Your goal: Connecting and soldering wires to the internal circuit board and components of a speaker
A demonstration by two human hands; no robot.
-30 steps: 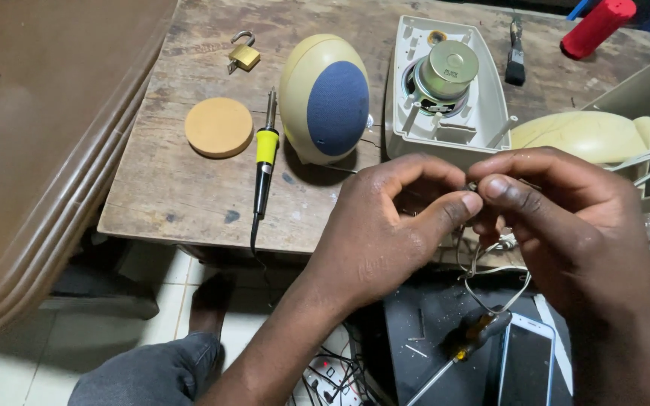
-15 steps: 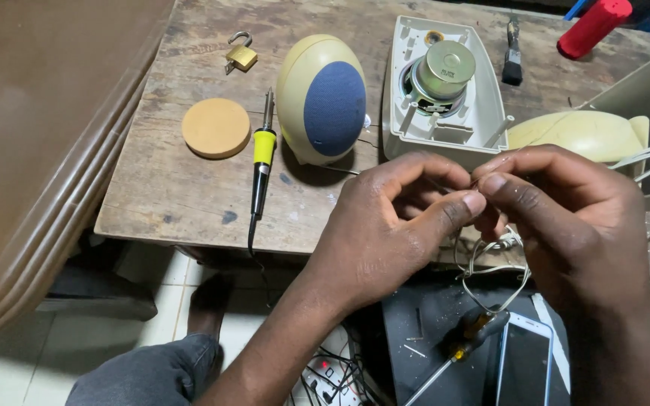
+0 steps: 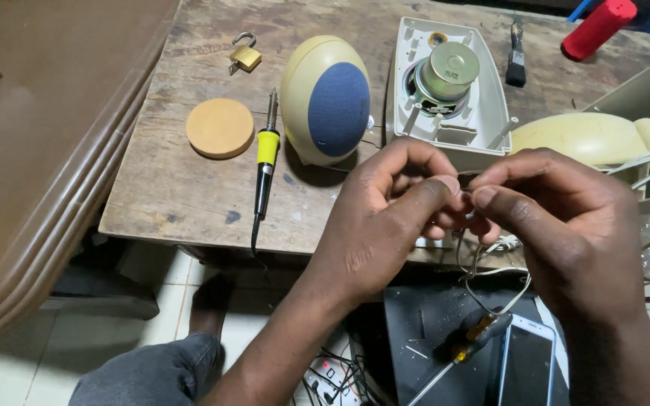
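Hands, two, meeting at centre frame over near edge of wooden table (image 3: 189, 203). Left hand (image 3: 385, 225) and right hand (image 3: 566, 225): thumb and forefinger tips of each pinched narrow, tips nearly touching each other, closed on ends of thin white wire (image 3: 490, 274); exact grip point hidden by fingers. Wire loops down from hands toward 6 o'clock, other strands run off at 3 o'clock.

Table items, relative to hands:
- egg-shaped speaker (image 3: 326, 99), cream w/ blue grille, at 11 o'clock, upright.
- open speaker housing (image 3: 449, 83), grey-white, metal driver showing, at 12 o'clock, just beside egg speaker.
- cream shell half (image 3: 581, 135) at 2 o'clock.
- soldering iron (image 3: 266, 162), yellow/black handle, at 9 o'clock.
- round tan disc (image 3: 220, 128), left of iron.
- small brass padlock (image 3: 244, 54), shackle open, at 10 o'clock, far.
- small brush (image 3: 517, 64) and red cylinder (image 3: 598, 28), far edge, 1 o'clock.

Below, at 6 o'clock: screwdriver (image 3: 464, 347) and phone (image 3: 528, 361), white rim.
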